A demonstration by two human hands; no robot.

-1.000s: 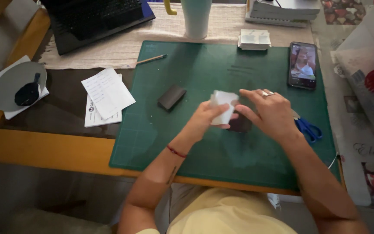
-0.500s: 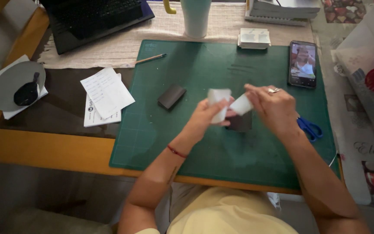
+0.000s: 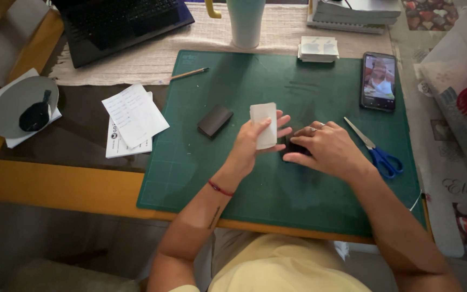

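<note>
My left hand [image 3: 249,143] grips a white card [image 3: 264,124], fingers wrapped behind it; its long axis runs up from the palm, pointing away from me. Just beside it, my right hand [image 3: 325,148] presses flat, fingers narrow, on a small black piece [image 3: 294,147].

Both forearms are bare, with no sleeves in view. The left hand [image 3: 255,141] has a thin red cord bracelet [image 3: 220,188] at the wrist and a small dark marking along the forearm. The right hand [image 3: 322,148] wears a silver ring [image 3: 314,128]. A pale yellow garment [image 3: 277,270] covers the torso.
</note>
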